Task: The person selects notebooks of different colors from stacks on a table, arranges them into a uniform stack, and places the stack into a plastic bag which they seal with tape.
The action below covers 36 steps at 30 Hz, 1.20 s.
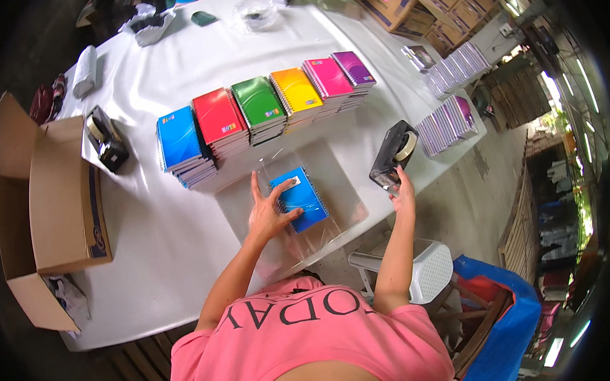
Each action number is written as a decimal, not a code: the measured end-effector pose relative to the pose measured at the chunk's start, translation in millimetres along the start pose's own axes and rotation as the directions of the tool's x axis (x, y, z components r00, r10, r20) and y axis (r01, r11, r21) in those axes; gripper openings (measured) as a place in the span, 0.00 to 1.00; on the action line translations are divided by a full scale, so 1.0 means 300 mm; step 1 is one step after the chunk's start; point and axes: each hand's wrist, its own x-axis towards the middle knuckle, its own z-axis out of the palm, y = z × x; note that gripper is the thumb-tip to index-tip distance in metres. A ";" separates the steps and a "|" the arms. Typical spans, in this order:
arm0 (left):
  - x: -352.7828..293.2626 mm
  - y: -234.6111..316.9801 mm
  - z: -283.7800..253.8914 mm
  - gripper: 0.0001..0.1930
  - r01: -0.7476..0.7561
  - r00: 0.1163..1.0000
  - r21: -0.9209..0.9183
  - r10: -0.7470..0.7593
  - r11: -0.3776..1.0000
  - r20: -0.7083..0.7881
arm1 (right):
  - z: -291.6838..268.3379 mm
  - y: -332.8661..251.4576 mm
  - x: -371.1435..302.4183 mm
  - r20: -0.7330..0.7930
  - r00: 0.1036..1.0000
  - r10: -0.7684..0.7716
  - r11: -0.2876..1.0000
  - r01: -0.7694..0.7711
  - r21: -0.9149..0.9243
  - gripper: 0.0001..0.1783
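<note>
A blue spiral notebook (310, 201) lies on a clear plastic sheet (337, 226) near the table's front edge. My left hand (271, 213) rests over its left side, fingers spread and pressing the cover. Beside the index fingertip is a small whitish patch on the cover. To the right stands a black tape dispenser (390, 150) with a roll in it. My right hand (404, 193) is at its near end, thumb and fingers pinched together on what looks like the clear tape end; the strip is hard to see.
Beyond the sheet runs a row of notebook stacks (257, 107) in several colours. A second tape dispenser (106, 139) and an open cardboard box (66, 194) are at the left. More notebook stacks (446, 126) line the right edge, near a white stool (429, 271).
</note>
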 end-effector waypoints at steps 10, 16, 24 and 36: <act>0.005 -0.007 -0.011 0.37 0.003 1.000 0.031 -0.003 1.000 0.017 | 0.034 0.138 -0.046 0.054 0.988 -0.143 0.889 0.104 0.446 0.19; 0.021 -0.010 -0.013 0.37 0.008 1.000 -0.018 -0.008 1.000 -0.003 | 0.073 0.089 -0.181 -0.157 0.670 -0.726 0.669 0.633 -0.390 0.12; 0.014 -0.021 -0.009 0.43 0.035 0.999 -0.057 -0.033 0.998 0.032 | 0.480 -0.144 -0.434 0.931 0.358 0.072 0.698 0.649 -0.304 0.54; -0.027 -0.038 0.064 0.61 0.056 0.995 -0.324 -0.078 0.944 -0.054 | 0.427 0.156 -0.117 0.880 0.474 0.007 0.418 0.798 -0.433 0.57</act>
